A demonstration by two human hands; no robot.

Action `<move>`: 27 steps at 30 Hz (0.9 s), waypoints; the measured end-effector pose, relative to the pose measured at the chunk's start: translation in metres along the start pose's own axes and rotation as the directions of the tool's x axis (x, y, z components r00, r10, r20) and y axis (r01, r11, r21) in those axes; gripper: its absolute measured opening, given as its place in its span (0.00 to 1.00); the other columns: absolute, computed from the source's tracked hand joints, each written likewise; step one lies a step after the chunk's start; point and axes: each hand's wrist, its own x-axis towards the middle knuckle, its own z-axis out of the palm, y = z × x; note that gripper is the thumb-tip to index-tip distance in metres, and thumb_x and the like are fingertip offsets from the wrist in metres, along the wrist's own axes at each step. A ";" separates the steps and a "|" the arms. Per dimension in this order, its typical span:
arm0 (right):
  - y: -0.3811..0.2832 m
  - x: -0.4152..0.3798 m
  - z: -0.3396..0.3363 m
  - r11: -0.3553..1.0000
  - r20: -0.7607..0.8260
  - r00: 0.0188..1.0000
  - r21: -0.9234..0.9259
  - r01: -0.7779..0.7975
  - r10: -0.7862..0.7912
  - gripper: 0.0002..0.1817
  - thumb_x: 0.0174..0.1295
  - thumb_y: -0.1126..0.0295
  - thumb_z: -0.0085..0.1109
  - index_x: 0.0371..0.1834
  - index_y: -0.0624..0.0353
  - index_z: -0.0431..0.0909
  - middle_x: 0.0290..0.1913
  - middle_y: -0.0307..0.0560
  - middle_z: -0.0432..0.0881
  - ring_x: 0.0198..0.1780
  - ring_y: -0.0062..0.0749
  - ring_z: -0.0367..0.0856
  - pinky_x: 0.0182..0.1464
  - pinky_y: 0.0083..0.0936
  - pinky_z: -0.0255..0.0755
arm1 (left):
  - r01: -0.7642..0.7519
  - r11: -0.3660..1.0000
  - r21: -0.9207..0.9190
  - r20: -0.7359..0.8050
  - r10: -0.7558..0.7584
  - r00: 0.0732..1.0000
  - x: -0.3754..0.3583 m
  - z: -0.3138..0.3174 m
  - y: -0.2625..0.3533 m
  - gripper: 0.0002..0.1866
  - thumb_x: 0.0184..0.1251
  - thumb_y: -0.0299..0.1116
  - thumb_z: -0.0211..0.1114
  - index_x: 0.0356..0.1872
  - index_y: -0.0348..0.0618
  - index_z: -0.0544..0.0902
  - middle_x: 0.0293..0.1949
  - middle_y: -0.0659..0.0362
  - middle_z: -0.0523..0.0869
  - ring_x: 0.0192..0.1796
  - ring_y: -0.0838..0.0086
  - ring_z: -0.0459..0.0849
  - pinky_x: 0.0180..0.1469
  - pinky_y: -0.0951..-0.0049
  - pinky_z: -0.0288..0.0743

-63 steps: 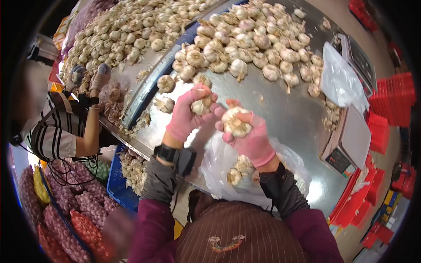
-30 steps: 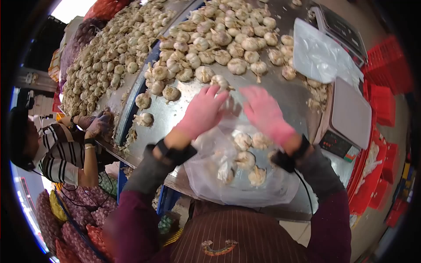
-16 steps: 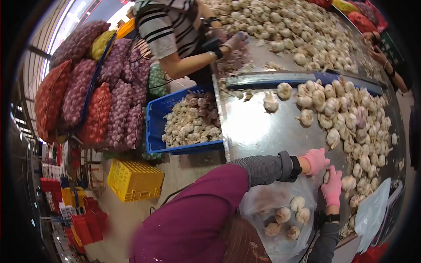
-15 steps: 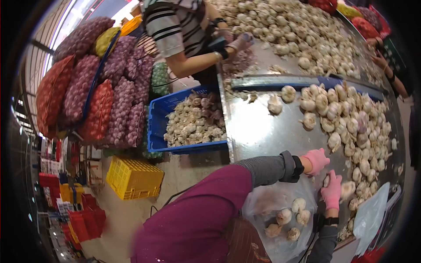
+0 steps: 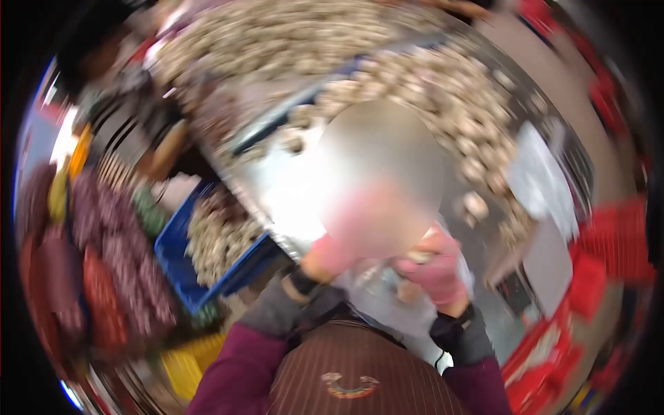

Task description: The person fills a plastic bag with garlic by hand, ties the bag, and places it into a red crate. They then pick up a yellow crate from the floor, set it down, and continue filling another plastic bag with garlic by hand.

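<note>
My left hand (image 5: 330, 257), in a pink glove, is raised over the near edge of the metal table; a round blurred patch hides its fingers. Close by on the right, my pink-gloved right hand (image 5: 439, 266) has its fingers closed around a pale garlic bulb (image 5: 420, 254), smeared by motion. Below both hands lies a clear plastic bag (image 5: 373, 294) with garlic bulbs (image 5: 408, 292) showing through it. A single loose bulb (image 5: 475, 206) rests on the table to the right of my hands.
A garlic pile (image 5: 477, 131) covers the table's right side, and a larger heap (image 5: 277, 34) lies beyond a metal divider (image 5: 277, 128). Left are a blue crate (image 5: 181, 277) of garlic, filled net sacks (image 5: 124, 270) and a co-worker (image 5: 128, 124). Plastic sheets (image 5: 543, 180) and red crates (image 5: 615, 238) are right.
My view has swung round to the right and blurred. Both hands have drawn in from over the table to above the bag, with a garlic bulb now in the right one.
</note>
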 end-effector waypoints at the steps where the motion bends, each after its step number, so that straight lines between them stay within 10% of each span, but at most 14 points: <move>1: -0.009 -0.015 0.001 0.876 0.043 0.954 0.386 -0.289 0.296 0.19 0.50 0.74 0.47 0.48 0.60 0.69 0.43 0.49 0.77 0.32 0.29 0.76 0.26 0.17 0.68 | -0.078 0.996 -0.036 -0.072 0.075 0.995 -0.010 0.018 -0.003 0.18 0.46 0.23 0.68 0.42 0.38 0.77 0.41 0.55 0.75 0.44 0.64 0.77 0.46 0.67 0.74; 3: 0.007 -0.041 -0.007 0.587 0.125 0.915 0.732 -0.347 0.384 0.21 0.48 0.75 0.47 0.49 0.59 0.68 0.37 0.46 0.74 0.27 0.28 0.72 0.21 0.17 0.60 | 0.166 0.966 -0.197 0.040 -0.161 0.986 -0.017 0.044 0.000 0.13 0.51 0.22 0.65 0.39 0.38 0.76 0.39 0.55 0.76 0.40 0.67 0.78 0.38 0.71 0.75; 5: 0.019 -0.068 0.000 0.527 0.063 0.867 0.771 -0.357 0.495 0.20 0.46 0.74 0.54 0.46 0.63 0.69 0.30 0.46 0.74 0.23 0.27 0.73 0.24 0.18 0.66 | 0.577 0.128 -0.807 0.332 -0.709 0.622 -0.029 0.054 0.013 0.09 0.55 0.22 0.62 0.37 0.40 0.75 0.36 0.56 0.77 0.32 0.72 0.78 0.28 0.78 0.72; 6: 0.029 -0.083 -0.001 0.509 0.036 0.862 0.794 -0.332 0.505 0.20 0.46 0.74 0.54 0.46 0.63 0.69 0.30 0.46 0.74 0.23 0.27 0.73 0.24 0.18 0.66 | 0.685 0.188 -0.704 0.430 -0.654 0.622 -0.038 0.058 0.001 0.09 0.59 0.29 0.59 0.39 0.43 0.72 0.39 0.56 0.76 0.32 0.74 0.77 0.27 0.80 0.71; 8: 0.054 -0.103 -0.003 0.979 -0.147 0.970 -0.033 -0.201 0.194 0.24 0.46 0.69 0.58 0.50 0.63 0.69 0.38 0.48 0.74 0.38 0.34 0.76 0.42 0.27 0.73 | 0.779 0.367 -0.509 0.432 -0.674 0.599 -0.052 0.073 -0.016 0.09 0.59 0.29 0.60 0.39 0.43 0.73 0.37 0.56 0.77 0.30 0.74 0.77 0.25 0.81 0.70; 9: 0.069 -0.113 -0.002 0.980 -0.168 0.967 -0.023 -0.200 0.193 0.24 0.46 0.69 0.58 0.50 0.63 0.69 0.38 0.48 0.74 0.38 0.34 0.76 0.42 0.27 0.73 | 0.792 0.534 -0.297 0.404 -0.681 0.611 -0.058 0.078 -0.020 0.09 0.58 0.29 0.60 0.39 0.43 0.73 0.36 0.57 0.77 0.28 0.74 0.77 0.22 0.82 0.68; 11: 0.091 -0.126 -0.002 0.554 -0.024 0.996 -0.830 -0.069 0.088 0.31 0.45 0.63 0.62 0.55 0.61 0.69 0.55 0.52 0.69 0.59 0.41 0.67 0.63 0.37 0.60 | 0.817 0.576 0.005 0.411 -0.746 0.524 -0.064 0.084 -0.029 0.15 0.54 0.30 0.62 0.43 0.42 0.73 0.43 0.51 0.76 0.38 0.65 0.79 0.32 0.74 0.75; 12: 0.086 -0.124 -0.006 0.451 0.080 0.964 -0.891 -0.045 0.254 0.36 0.43 0.59 0.65 0.59 0.58 0.68 0.65 0.52 0.61 0.68 0.43 0.55 0.69 0.41 0.49 | 0.416 0.795 0.441 0.380 -0.586 0.716 -0.072 0.086 -0.037 0.19 0.53 0.33 0.64 0.46 0.43 0.73 0.48 0.49 0.75 0.45 0.61 0.77 0.42 0.67 0.73; 13: 0.085 -0.125 -0.007 0.457 0.064 0.967 -0.887 -0.059 0.248 0.36 0.43 0.59 0.65 0.59 0.58 0.68 0.65 0.52 0.61 0.68 0.43 0.55 0.69 0.41 0.49 | -0.125 0.666 0.736 0.463 -0.360 0.810 -0.079 0.087 -0.044 0.23 0.52 0.36 0.66 0.50 0.43 0.73 0.54 0.47 0.73 0.53 0.58 0.75 0.52 0.60 0.71; 15: 0.083 -0.127 -0.006 0.300 0.092 0.987 -0.953 0.049 0.129 0.33 0.42 0.60 0.66 0.55 0.60 0.69 0.64 0.54 0.61 0.68 0.46 0.57 0.68 0.42 0.52 | -0.132 0.599 0.790 0.501 -0.505 0.703 -0.081 0.085 -0.046 0.33 0.47 0.39 0.69 0.57 0.47 0.69 0.64 0.44 0.62 0.66 0.52 0.62 0.62 0.51 0.61; 19: 0.042 -0.092 -0.034 0.538 0.079 0.994 -0.842 0.024 0.080 0.24 0.48 0.62 0.61 0.48 0.59 0.72 0.57 0.51 0.70 0.61 0.45 0.67 0.63 0.42 0.61 | -0.356 0.561 0.748 0.657 -0.550 0.515 -0.038 0.074 -0.033 0.35 0.49 0.39 0.67 0.62 0.49 0.68 0.63 0.44 0.65 0.66 0.51 0.63 0.63 0.53 0.63; 21: 0.026 -0.048 -0.078 0.462 -0.149 0.979 -0.865 -0.196 0.137 0.19 0.51 0.65 0.59 0.47 0.56 0.73 0.57 0.50 0.71 0.59 0.44 0.70 0.60 0.42 0.65 | -0.162 0.764 0.625 0.706 -0.463 0.536 0.019 0.082 -0.028 0.31 0.51 0.37 0.66 0.60 0.48 0.70 0.61 0.44 0.68 0.62 0.50 0.68 0.59 0.55 0.68; 25: 0.077 0.027 -0.156 0.164 -0.346 0.937 -0.929 -0.332 -0.058 0.21 0.58 0.66 0.54 0.56 0.54 0.72 0.63 0.50 0.66 0.64 0.47 0.66 0.60 0.43 0.65 | -0.427 0.600 0.677 0.626 -0.164 0.762 0.137 0.141 -0.104 0.27 0.52 0.31 0.64 0.58 0.47 0.72 0.56 0.44 0.72 0.57 0.48 0.72 0.56 0.56 0.71; 27: 0.095 0.049 -0.181 0.009 -0.425 0.858 -0.895 -0.446 0.288 0.27 0.57 0.66 0.57 0.62 0.50 0.69 0.66 0.52 0.63 0.64 0.50 0.67 0.61 0.46 0.65 | -0.345 0.560 0.754 0.529 -0.204 0.824 0.174 0.174 -0.159 0.26 0.53 0.30 0.62 0.58 0.52 0.72 0.57 0.43 0.72 0.57 0.46 0.72 0.57 0.56 0.71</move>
